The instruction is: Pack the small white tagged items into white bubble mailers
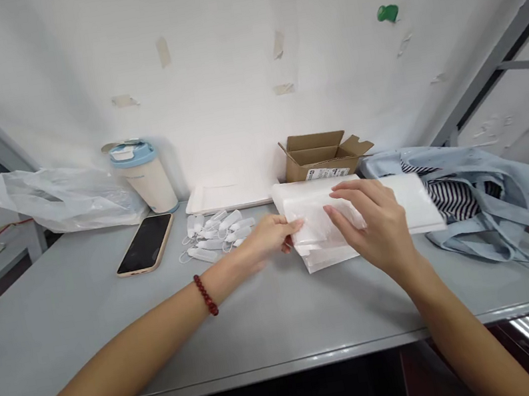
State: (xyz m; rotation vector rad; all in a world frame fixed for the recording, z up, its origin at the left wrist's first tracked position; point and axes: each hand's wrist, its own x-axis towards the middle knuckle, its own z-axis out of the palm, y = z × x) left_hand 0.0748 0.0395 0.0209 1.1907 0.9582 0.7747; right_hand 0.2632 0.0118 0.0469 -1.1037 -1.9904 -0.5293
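A stack of clear white plastic bags (pixel 321 215) lies on the grey table (pixel 264 319), right of centre. My left hand (pixel 271 236) pinches the stack's left edge with closed fingers. My right hand (pixel 375 223) rests on top of the stack, its fingers curled and gripping the top bag. A red bead bracelet (pixel 206 295) sits on my left wrist. Several small white pieces with thin loops (pixel 217 233) lie in a pile just left of my left hand.
A phone (pixel 145 243) lies face up at the left. Behind it stand a white cup with a blue lid (pixel 146 176), a crumpled plastic bag (pixel 67 200), a white tray (pixel 234 196) and an open cardboard box (pixel 321 155). A blue cloth bag (pixel 477 196) lies at the right.
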